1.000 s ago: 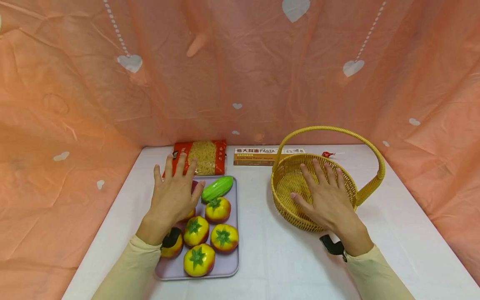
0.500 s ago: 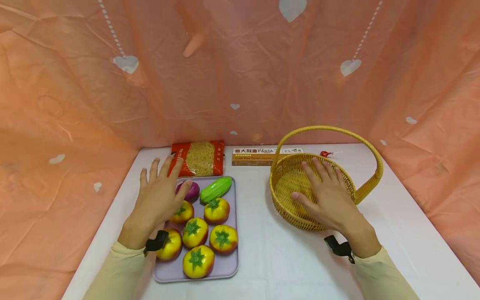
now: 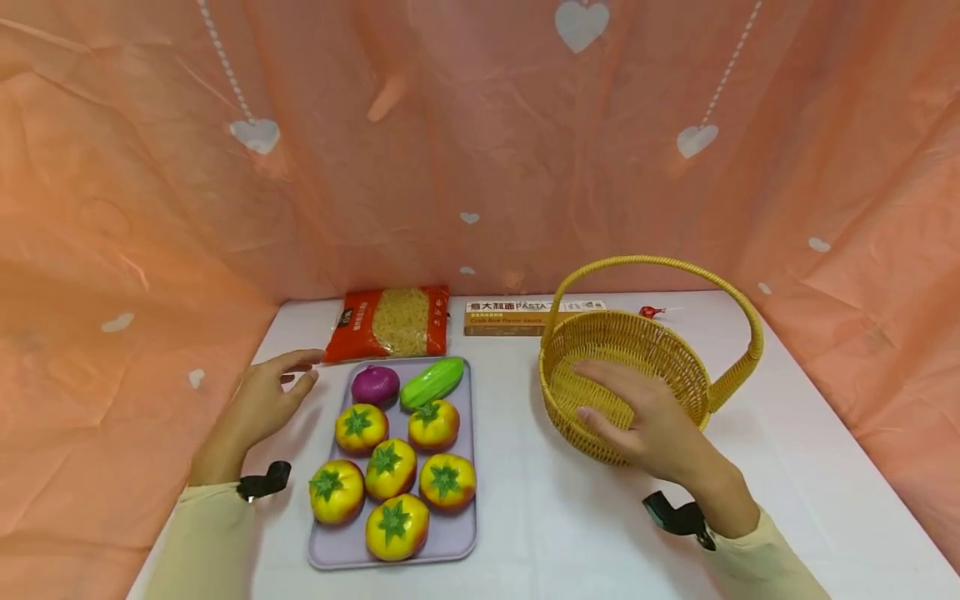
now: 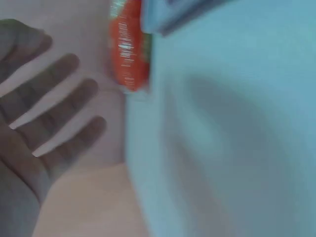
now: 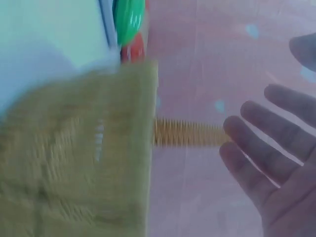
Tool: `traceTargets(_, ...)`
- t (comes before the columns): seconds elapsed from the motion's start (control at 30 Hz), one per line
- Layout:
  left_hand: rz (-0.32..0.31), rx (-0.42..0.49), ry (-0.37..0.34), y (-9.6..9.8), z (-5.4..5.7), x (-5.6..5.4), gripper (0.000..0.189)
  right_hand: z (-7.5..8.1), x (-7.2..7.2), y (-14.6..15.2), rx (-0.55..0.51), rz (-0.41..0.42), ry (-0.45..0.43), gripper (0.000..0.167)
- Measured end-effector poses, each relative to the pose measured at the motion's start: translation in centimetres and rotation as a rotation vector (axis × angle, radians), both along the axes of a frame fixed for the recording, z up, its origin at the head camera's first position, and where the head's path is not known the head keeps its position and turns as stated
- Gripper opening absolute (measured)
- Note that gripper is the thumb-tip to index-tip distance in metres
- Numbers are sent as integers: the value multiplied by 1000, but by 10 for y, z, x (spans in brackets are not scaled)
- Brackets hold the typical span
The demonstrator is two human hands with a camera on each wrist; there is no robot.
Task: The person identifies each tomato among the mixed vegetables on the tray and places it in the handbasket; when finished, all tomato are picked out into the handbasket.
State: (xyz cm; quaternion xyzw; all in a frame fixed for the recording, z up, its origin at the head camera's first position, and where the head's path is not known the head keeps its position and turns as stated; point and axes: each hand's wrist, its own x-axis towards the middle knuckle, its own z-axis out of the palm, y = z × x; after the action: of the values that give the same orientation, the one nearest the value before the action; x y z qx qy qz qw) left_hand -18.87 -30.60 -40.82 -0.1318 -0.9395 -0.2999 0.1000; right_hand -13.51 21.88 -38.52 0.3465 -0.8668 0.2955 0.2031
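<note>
To the left of the lilac tray [image 3: 442, 548], my left hand [image 3: 258, 404] hovers with relaxed fingers and holds nothing. My right hand [image 3: 648, 417] is over the near side of the yellow wicker basket [image 3: 585, 429], fingers extended and nothing in them. In the right wrist view those fingers show spread beside the basket's handle [image 5: 190, 132]. On the tray lie a purple onion [image 3: 375, 386], a green cucumber-like vegetable [image 3: 432, 383] and several yellow-red fruits with green star-shaped leaves, one at the front [image 3: 397, 527].
Behind the tray lies a red bag of pasta [image 3: 390, 322]. A pasta box [image 3: 502, 318] is at the back centre, partly behind the basket handle. A small red-wrapped lollipop [image 3: 651, 312] lies behind the basket. Orange cloth [image 3: 450, 150] encloses the white table [image 3: 517, 517].
My left hand has moved left off the tray, turning sideways and uncovering the onion and fruits. My right hand has turned and drawn slightly back over the basket.
</note>
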Motion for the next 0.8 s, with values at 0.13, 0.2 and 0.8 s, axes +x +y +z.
traceTargets(0.13,-17,66,-36,-2,-22,-12,35,-6,2,-22,-45,87,-27,54)
traceTargets(0.2,-23,73,-75,-2,-28,-18,36,-9,2,-33,-55,118,-68,52)
traceTargets(0.8,-102,-207,-428,16,-17,-40,67,-61,-8,-117,-104,414,-416,42)
